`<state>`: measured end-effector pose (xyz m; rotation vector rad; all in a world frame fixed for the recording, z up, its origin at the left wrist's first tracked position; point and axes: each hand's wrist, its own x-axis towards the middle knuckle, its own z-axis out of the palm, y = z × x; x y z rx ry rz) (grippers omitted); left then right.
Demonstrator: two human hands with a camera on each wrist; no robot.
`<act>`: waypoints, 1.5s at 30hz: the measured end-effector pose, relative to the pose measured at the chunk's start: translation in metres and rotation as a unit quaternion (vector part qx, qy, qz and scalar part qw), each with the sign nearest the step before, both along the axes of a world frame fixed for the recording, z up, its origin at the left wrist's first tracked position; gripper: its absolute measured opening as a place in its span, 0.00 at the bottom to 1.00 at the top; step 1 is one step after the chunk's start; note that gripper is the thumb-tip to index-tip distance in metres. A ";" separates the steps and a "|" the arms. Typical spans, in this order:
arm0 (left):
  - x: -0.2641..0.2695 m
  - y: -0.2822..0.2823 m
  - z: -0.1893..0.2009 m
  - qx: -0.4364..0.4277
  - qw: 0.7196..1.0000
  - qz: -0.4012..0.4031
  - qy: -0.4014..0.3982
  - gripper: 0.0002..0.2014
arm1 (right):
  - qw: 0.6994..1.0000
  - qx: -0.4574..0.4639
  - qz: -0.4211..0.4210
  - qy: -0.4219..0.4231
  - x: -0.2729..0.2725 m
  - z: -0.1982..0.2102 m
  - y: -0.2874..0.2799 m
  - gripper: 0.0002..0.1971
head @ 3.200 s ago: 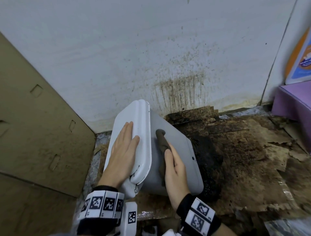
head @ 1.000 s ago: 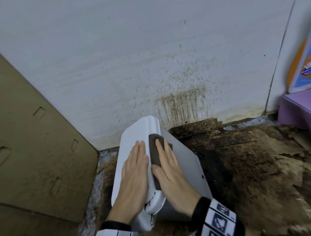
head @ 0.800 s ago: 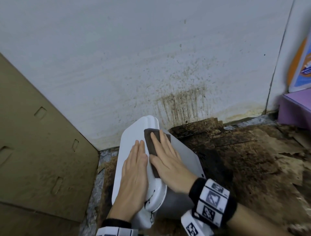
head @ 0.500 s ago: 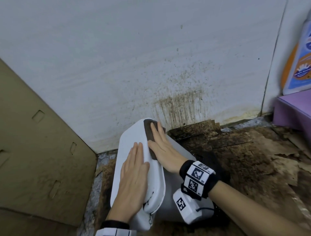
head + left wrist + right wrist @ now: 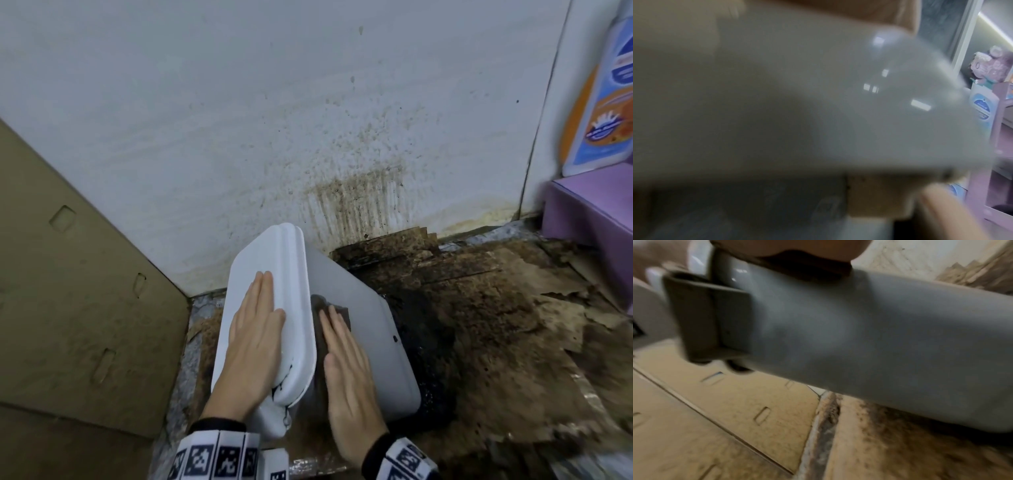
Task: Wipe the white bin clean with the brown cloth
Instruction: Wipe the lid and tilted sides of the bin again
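A white bin point(image 5: 363, 329) with a closed white lid point(image 5: 274, 260) stands tilted on the dirty floor near the wall. My left hand point(image 5: 255, 339) lies flat on the lid, fingers straight and together. My right hand point(image 5: 346, 363) presses the brown cloth point(image 5: 320, 310) flat against the bin's grey-white side, just right of the lid rim; most of the cloth is hidden under the palm. In the right wrist view the bin's side point(image 5: 859, 337) fills the frame, blurred. In the left wrist view only the blurred lid point(image 5: 797, 97) shows.
A stained white wall point(image 5: 308, 120) rises behind the bin. Brown cardboard point(image 5: 75, 308) leans at the left. Wet, dark, torn cardboard point(image 5: 496, 325) covers the floor to the right. A purple shelf unit point(image 5: 592, 212) carries a cleaner bottle point(image 5: 609, 96) at the far right.
My right hand has slid the cloth from the far top corner of the lid down onto the bin's side, nearer to me. The left hand stays flat on the lid.
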<state>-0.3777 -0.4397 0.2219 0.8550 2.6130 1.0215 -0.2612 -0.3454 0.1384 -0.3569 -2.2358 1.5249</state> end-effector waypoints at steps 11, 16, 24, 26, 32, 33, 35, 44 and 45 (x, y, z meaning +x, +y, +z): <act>-0.001 -0.004 0.003 -0.010 1.000 0.005 0.005 0.31 | 0.978 -0.112 -0.078 -0.156 0.015 -0.123 0.066 0.21; -0.001 0.001 0.004 -0.020 1.000 0.012 0.011 0.35 | 0.974 -0.124 -0.098 -0.162 0.006 -0.117 0.059 0.21; -0.006 0.001 -0.002 -0.018 1.000 0.013 0.018 0.35 | 0.996 -0.060 -0.024 -0.063 -0.013 -0.017 0.014 0.23; -0.008 0.000 -0.003 -0.018 1.000 0.011 0.021 0.35 | 0.999 -0.044 0.007 -0.028 -0.014 0.005 0.004 0.24; -0.006 -0.006 -0.002 -0.013 0.999 0.020 0.023 0.27 | 1.000 0.020 0.009 -0.005 -0.005 -0.019 0.014 0.25; -0.006 -0.007 -0.002 -0.014 0.999 0.022 0.020 0.27 | 1.000 0.017 -0.001 -0.016 -0.002 -0.031 0.019 0.26; -0.005 -0.007 0.000 -0.012 0.999 0.029 0.011 0.27 | 0.998 0.004 -0.030 -0.047 0.004 -0.062 0.032 0.29; -0.002 -0.001 0.004 -0.019 0.999 0.032 0.009 0.28 | 0.980 0.000 -0.038 -0.193 0.014 -0.121 0.059 0.25; -0.002 -0.001 0.004 -0.018 0.999 0.031 0.011 0.28 | 0.982 -0.013 -0.039 -0.186 0.012 -0.121 0.058 0.24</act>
